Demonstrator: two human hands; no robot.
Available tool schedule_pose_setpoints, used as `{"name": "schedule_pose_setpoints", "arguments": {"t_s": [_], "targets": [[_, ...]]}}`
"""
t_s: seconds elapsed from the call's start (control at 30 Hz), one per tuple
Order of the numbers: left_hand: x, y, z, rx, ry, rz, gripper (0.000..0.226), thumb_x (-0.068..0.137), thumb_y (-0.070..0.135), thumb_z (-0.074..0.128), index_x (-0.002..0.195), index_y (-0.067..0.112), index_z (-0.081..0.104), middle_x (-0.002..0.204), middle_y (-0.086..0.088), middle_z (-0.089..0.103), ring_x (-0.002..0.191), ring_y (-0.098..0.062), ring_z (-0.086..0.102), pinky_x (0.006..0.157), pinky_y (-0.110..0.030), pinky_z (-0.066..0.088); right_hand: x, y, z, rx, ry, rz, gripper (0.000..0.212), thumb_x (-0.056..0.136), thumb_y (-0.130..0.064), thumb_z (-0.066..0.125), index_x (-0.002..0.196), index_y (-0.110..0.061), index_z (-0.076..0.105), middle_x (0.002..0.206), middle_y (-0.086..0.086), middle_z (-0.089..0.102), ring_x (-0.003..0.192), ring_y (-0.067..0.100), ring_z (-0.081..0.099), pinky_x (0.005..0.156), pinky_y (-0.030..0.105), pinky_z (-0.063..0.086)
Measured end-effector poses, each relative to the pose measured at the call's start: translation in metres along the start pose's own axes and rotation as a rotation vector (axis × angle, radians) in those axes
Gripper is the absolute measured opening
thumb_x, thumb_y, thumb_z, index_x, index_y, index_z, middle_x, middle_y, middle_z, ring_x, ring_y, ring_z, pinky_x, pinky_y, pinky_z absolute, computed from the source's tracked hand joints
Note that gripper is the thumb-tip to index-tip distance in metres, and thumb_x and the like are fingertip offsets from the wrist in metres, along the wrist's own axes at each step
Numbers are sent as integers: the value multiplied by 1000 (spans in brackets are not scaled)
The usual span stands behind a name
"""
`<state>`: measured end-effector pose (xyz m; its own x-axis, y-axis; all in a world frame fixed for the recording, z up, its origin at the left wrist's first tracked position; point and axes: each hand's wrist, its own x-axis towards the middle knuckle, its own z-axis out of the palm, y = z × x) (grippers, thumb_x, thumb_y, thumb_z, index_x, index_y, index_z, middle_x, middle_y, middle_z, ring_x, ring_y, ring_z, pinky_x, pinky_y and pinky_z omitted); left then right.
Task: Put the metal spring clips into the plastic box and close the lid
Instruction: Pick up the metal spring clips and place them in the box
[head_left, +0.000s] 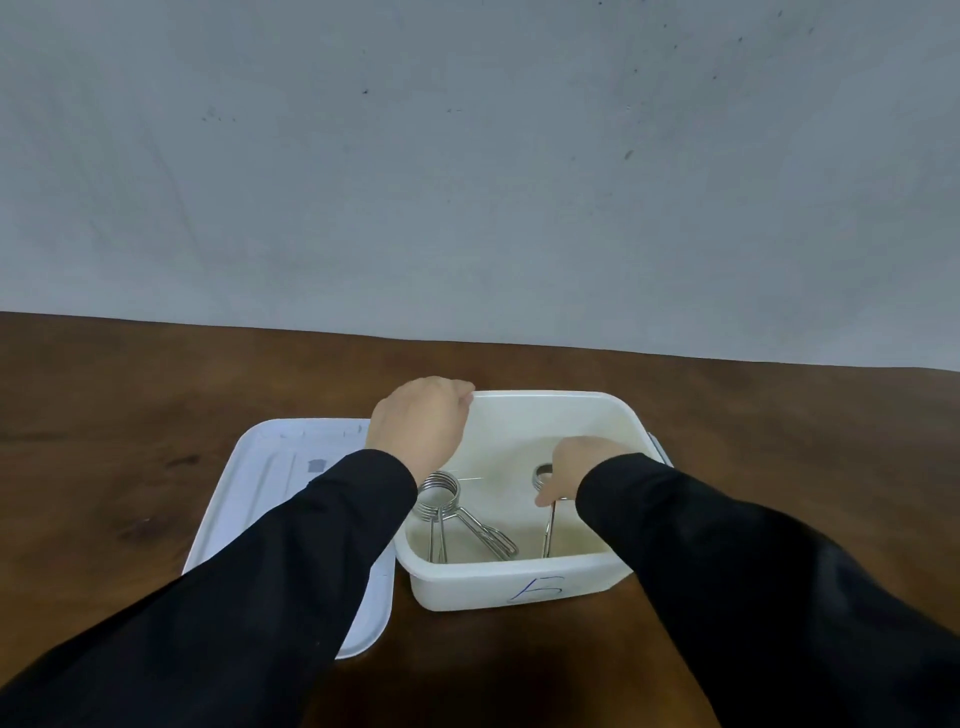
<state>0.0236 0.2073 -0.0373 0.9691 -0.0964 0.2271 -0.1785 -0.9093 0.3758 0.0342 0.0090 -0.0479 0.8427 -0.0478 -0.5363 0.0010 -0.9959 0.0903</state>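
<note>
While the lid (270, 488) lies off to the left on the wooden table (130, 415), both hands work at the open plastic box (519, 582).

In the head view, the left hand (421, 426) curls over the box's far left rim; the right hand (582, 467), inside, pinches one spring clip (545, 499), and another clip (447, 504) lies on the box floor.

Box (519, 584) was off-white, kinda creamy inside, with a blue scribble on the front wall. Lid (270, 483) was pale bluish-white with a small grey patch on it. Clips (441, 499) were shiny silver. Sleeves (291, 571) were plain black. Tabletop (130, 405) was dark brown with wood grain, wall (467, 156) greyish with dark specks.
</note>
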Motion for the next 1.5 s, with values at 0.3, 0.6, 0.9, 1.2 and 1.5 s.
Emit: {"name": "schedule_pose_setpoints", "arguments": {"t_s": [0.3, 0.6, 0.9, 1.2, 1.5], "targets": [[1, 0, 3, 35, 23, 27, 29, 100, 23, 37, 80, 16, 58, 65, 0, 52, 69, -29, 50, 56, -32, 41, 0, -3, 13, -37, 41, -27, 52, 90, -58, 61, 111, -12, 67, 98, 3, 59, 107, 29, 62, 93, 37, 45], [1, 0, 5, 12, 49, 37, 34, 102, 31, 37, 112, 24, 68, 104, -4, 71, 99, -30, 62, 77, -39, 54, -36, 93, -68, 595, 740, 41, 53, 97, -42, 45, 85, 6, 66, 74, 26, 70, 61, 37, 68, 73, 47, 60], [2, 2, 3, -2, 3, 8, 37, 101, 35, 39, 120, 24, 68, 111, -7, 70, 107, -31, 61, 86, -42, 52, 3, 143, 36, 381, 190, 238, 42, 99, -21, 55, 138, -7, 49, 132, 12, 63, 111, 29, 63, 91, 38, 53], [-4, -13, -7, -234, 11, -289, 31, 98, 35, 49, 121, 21, 65, 113, 0, 70, 109, -28, 60, 89, -36, 46, 28, 139, 61, 387, 264, 180, 26, 95, -21, 61, 117, -7, 59, 111, 13, 67, 93, 28, 66, 82, 37, 57], [-11, -10, -8, -281, -15, -312, 31, 100, 33, 43, 111, 21, 69, 105, -5, 71, 95, -29, 61, 79, -35, 49, 3, 156, -24, 459, 609, 138, 54, 85, -42, 72, 122, -4, 61, 114, 18, 62, 84, 30, 61, 68, 33, 47]]}}
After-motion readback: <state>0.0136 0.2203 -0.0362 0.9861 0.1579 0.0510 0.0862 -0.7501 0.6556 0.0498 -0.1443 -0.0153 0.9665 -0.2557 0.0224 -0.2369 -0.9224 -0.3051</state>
